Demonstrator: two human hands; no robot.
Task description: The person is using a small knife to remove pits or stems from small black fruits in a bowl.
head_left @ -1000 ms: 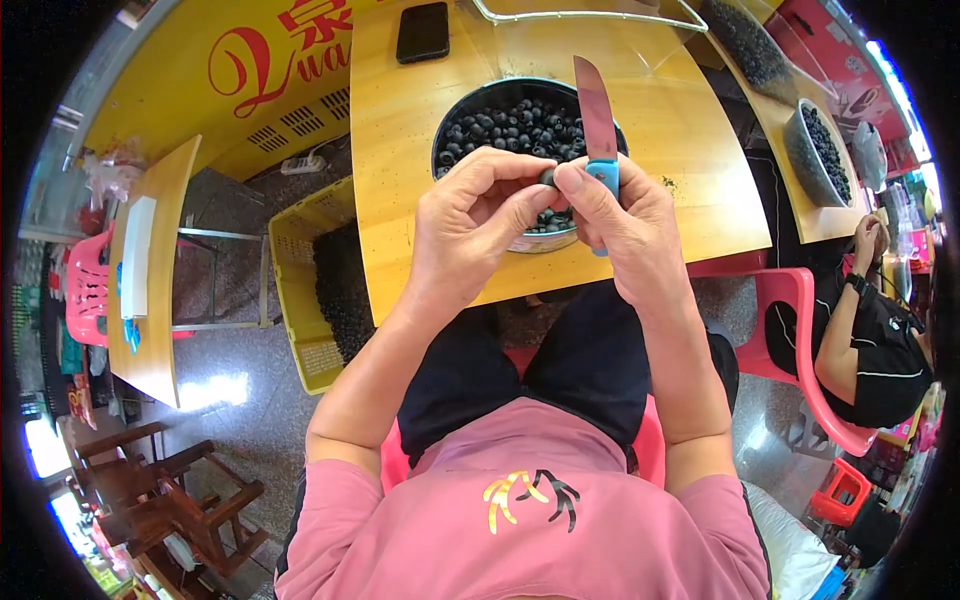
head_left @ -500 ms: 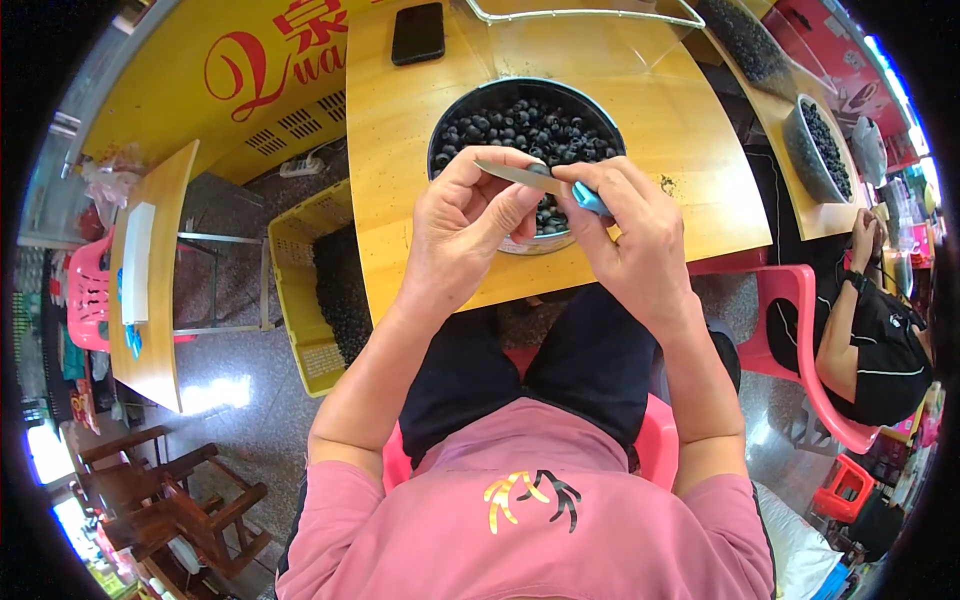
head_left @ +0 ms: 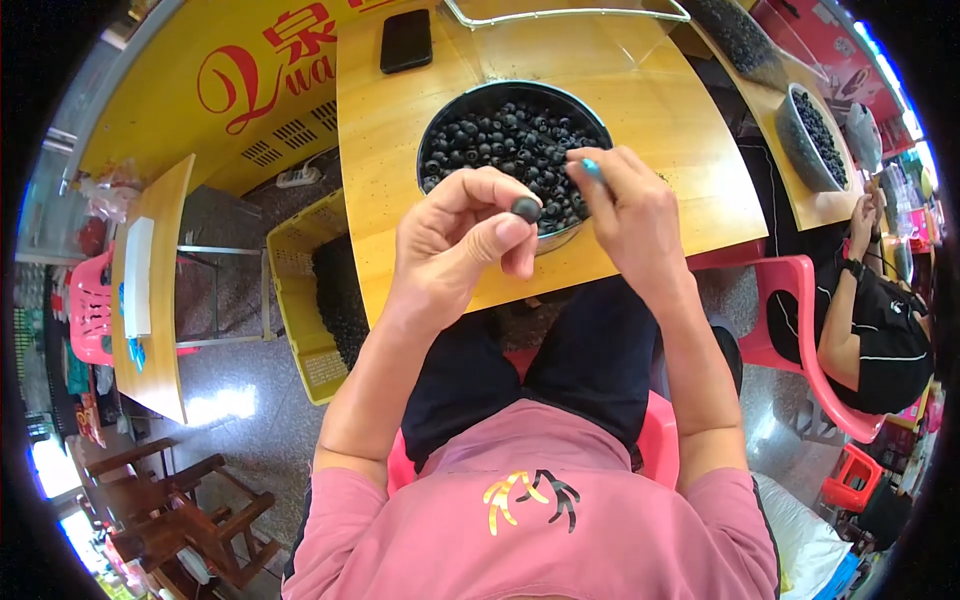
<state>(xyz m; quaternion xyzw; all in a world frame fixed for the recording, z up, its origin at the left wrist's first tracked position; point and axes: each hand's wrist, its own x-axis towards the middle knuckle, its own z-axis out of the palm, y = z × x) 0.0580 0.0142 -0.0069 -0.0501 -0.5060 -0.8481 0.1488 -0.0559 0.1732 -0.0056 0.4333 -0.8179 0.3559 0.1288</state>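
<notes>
Between the thumb and fingers of my left hand [head_left: 450,245] is a dark, round, nut-like piece [head_left: 526,209], held near the front edge of a wide round tub [head_left: 515,83]. Many similar dark pieces [head_left: 510,135] fill the tub, which stands on the wooden table [head_left: 680,130]. My right hand [head_left: 642,215] is closed around a small knife with a light-blue handle [head_left: 592,169], over the tub's right front side. Only a bit of the handle shows; the fingers hide the rest, and the blade cannot be made out now.
A black phone [head_left: 406,42] lies at the table's far left. Below on the left, a yellow crate [head_left: 310,350] holds more dark pieces. On another table at right stands a clear bowl [head_left: 795,140] of them. Beside it, a person in black [head_left: 880,340] sits.
My hands have moved apart. The blade, which lay across the piece at my left fingers, has left it; my right hand has gone slightly right and turned, with the knife still in it.
</notes>
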